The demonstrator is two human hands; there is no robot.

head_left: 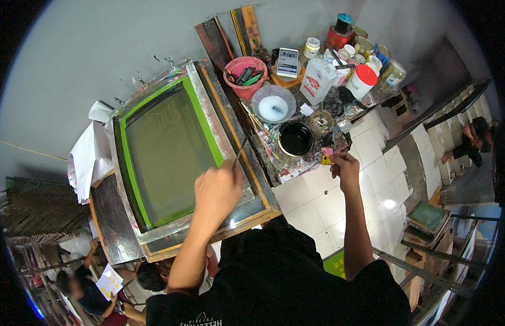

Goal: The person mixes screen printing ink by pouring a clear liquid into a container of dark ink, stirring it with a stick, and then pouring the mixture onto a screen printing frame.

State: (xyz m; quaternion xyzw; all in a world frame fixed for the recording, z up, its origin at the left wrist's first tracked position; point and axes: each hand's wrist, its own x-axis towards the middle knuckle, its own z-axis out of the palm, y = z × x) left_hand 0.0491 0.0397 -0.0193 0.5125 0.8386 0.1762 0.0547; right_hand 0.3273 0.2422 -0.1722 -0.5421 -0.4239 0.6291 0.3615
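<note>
My left hand is closed around a thin dark stick, which points up and away over the right edge of the screen-printing frame. That frame has a bright green border around a dull olive mesh. At the front right corner of the cluttered table, my right hand pinches a small pink-and-yellow scrap. Just left of the scrap stands an open tub of black ink. Behind the tub is a translucent bowl with whitish contents.
A pink basket of tools, a phone, a white jug and a red-lidded jar crowd the table. White paper lies left of the frame. People sit at lower left, one holding a sheet; another person is on stairs at right.
</note>
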